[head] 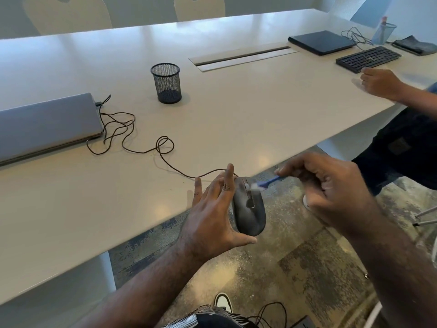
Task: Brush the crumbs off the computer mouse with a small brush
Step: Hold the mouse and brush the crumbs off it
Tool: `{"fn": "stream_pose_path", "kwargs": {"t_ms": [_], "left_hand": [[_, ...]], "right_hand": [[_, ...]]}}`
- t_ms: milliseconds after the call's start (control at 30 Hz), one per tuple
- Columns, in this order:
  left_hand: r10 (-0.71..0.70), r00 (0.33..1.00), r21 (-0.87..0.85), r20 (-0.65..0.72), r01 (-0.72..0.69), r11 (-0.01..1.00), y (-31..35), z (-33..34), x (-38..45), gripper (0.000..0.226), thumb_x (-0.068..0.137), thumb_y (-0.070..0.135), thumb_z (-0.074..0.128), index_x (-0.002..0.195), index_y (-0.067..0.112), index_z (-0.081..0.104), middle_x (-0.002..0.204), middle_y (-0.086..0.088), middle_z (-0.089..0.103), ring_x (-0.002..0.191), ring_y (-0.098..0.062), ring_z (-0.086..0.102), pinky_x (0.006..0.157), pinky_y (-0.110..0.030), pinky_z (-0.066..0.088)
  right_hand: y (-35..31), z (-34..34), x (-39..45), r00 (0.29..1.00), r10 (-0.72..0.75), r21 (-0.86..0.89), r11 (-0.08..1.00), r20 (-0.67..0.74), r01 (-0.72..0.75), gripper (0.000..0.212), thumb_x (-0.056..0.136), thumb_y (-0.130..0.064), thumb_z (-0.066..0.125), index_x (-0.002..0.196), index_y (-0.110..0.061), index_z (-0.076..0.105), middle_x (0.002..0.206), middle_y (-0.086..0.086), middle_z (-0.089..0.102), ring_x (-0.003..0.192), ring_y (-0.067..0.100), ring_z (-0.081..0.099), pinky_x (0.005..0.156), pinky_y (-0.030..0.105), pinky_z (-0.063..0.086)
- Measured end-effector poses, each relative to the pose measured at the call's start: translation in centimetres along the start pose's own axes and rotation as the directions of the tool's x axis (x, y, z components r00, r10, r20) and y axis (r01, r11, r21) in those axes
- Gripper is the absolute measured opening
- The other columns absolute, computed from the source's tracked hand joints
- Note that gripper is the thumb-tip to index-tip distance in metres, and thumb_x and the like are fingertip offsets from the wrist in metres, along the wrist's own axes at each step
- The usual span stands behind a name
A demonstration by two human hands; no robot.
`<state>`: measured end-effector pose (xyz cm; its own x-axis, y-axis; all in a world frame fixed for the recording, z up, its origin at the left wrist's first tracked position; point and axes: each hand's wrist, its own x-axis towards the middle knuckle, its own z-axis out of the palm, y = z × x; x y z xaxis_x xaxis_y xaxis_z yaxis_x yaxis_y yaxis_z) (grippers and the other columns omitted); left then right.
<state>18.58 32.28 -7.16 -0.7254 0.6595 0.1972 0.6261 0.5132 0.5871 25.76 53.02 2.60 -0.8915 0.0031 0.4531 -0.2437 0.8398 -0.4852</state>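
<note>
A dark grey wired computer mouse (249,209) is held just past the table's front edge, above the carpet. My left hand (210,214) grips it from the left side, thumb under its rear end and fingers stretched up along its flank. My right hand (331,192) pinches a small blue brush (267,182) by its handle. The pale bristle end, blurred, touches the mouse near its scroll wheel. The mouse's thin brown cable (132,138) runs in loops across the white table (236,114) to a closed grey laptop (45,126). I can make out no crumbs.
A black mesh pen cup (166,82) stands mid-table. At the far right lie a black keyboard (367,59), a closed dark laptop (321,42) and a blue mesh cup (383,31). Another person's hand (378,82) rests on the table at the right. Two chairs stand behind the table.
</note>
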Motion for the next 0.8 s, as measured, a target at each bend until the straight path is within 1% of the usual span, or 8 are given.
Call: {"fn": "stream_pose_path", "kwargs": {"t_ms": [100, 233, 333, 400, 500, 633, 733, 800], "left_hand": [[0.001, 1.000, -0.016, -0.009, -0.001, 1.000, 0.0, -0.1, 0.1, 0.151, 0.057, 0.075, 0.077, 0.143, 0.032, -0.039, 0.164, 0.000, 0.015, 0.151, -0.009, 0.003, 0.121, -0.051, -0.011], [-0.016, 1.000, -0.015, -0.016, 0.016, 1.000, -0.3, 0.0, 0.2, 0.153, 0.056, 0.074, 0.079, 0.144, 0.031, -0.038, 0.163, 0.000, 0.015, 0.150, -0.008, 0.003, 0.121, -0.050, -0.013], [-0.021, 1.000, -0.019, -0.012, 0.021, 1.000, -0.4, 0.0, 0.1, 0.152, 0.056, 0.075, 0.078, 0.144, 0.032, -0.039, 0.164, -0.001, 0.015, 0.151, -0.011, 0.004, 0.120, -0.050, -0.013], [-0.024, 1.000, -0.026, -0.013, 0.023, 0.999, -0.3, 0.1, 0.1, 0.152, 0.056, 0.075, 0.078, 0.144, 0.033, -0.038, 0.163, -0.001, 0.017, 0.151, -0.010, 0.006, 0.120, -0.049, -0.014], [-0.028, 0.999, -0.045, -0.025, 0.027, 0.999, -0.1, -0.1, 0.2, 0.151, 0.056, 0.075, 0.078, 0.144, 0.033, -0.038, 0.162, 0.000, 0.020, 0.151, -0.009, 0.006, 0.121, -0.048, -0.014], [-0.061, 0.997, -0.066, -0.047, 0.058, 0.996, -0.4, -0.1, 0.3, 0.153, 0.055, 0.073, 0.080, 0.145, 0.031, -0.036, 0.161, 0.000, 0.023, 0.150, -0.010, 0.010, 0.121, -0.049, -0.013], [-0.072, 0.996, -0.060, -0.059, 0.069, 0.996, -0.7, -0.2, 0.2, 0.153, 0.055, 0.073, 0.079, 0.145, 0.031, -0.037, 0.160, 0.000, 0.025, 0.150, -0.011, 0.012, 0.121, -0.051, -0.011], [-0.074, 0.996, -0.066, -0.057, 0.070, 0.995, -0.6, -0.3, 0.3, 0.152, 0.056, 0.072, 0.079, 0.144, 0.033, -0.039, 0.160, 0.000, 0.024, 0.150, -0.010, 0.011, 0.121, -0.050, -0.012]], "right_hand": [[0.3, 0.3, -0.1, 1.000, 0.017, -0.023, 1.000, -0.025, -0.017, 0.034, 0.081, 0.015, 0.061, 0.098, -0.012, 0.071, 0.093, -0.003, 0.072, 0.083, 0.008, 0.069, 0.072, 0.031, 0.059], [0.2, 0.5, -0.6, 0.994, 0.007, 0.005, 1.000, 0.112, -0.007, 0.037, 0.076, 0.019, 0.063, 0.092, -0.013, 0.072, 0.086, -0.007, 0.071, 0.082, 0.003, 0.066, 0.070, 0.013, 0.054], [0.5, 0.0, -0.5, 0.999, 0.039, 0.062, 0.997, 0.037, -0.042, 0.039, 0.075, 0.023, 0.059, 0.088, -0.012, 0.072, 0.085, -0.007, 0.071, 0.080, -0.002, 0.067, 0.066, 0.007, 0.049], [0.8, 0.1, -0.3, 0.997, 0.047, 0.066, 0.997, -0.066, -0.043, 0.037, 0.078, 0.020, 0.058, 0.092, -0.012, 0.072, 0.088, -0.003, 0.072, 0.076, -0.003, 0.066, 0.062, 0.013, 0.052], [1.0, 0.7, -0.2, 0.996, 0.040, 0.083, 0.996, -0.080, -0.034, 0.034, 0.083, 0.014, 0.058, 0.098, -0.014, 0.072, 0.093, -0.003, 0.073, 0.084, 0.012, 0.071, 0.069, 0.038, 0.060], [0.7, 1.0, -0.5, 0.996, -0.009, 0.078, 0.997, 0.084, 0.002, 0.036, 0.075, 0.019, 0.063, 0.090, -0.013, 0.073, 0.084, -0.004, 0.072, 0.072, 0.013, 0.068, 0.057, 0.038, 0.058], [0.7, 0.7, -0.5, 0.999, -0.028, 0.127, 0.992, 0.046, 0.022, 0.038, 0.074, 0.022, 0.061, 0.086, -0.012, 0.072, 0.080, -0.005, 0.071, 0.065, 0.009, 0.065, 0.053, 0.031, 0.056], [0.9, 0.8, -0.5, 1.000, -0.017, 0.121, 0.992, -0.020, 0.019, 0.036, 0.077, 0.020, 0.062, 0.090, -0.012, 0.072, 0.084, -0.004, 0.073, 0.066, 0.012, 0.068, 0.053, 0.034, 0.057]]}}
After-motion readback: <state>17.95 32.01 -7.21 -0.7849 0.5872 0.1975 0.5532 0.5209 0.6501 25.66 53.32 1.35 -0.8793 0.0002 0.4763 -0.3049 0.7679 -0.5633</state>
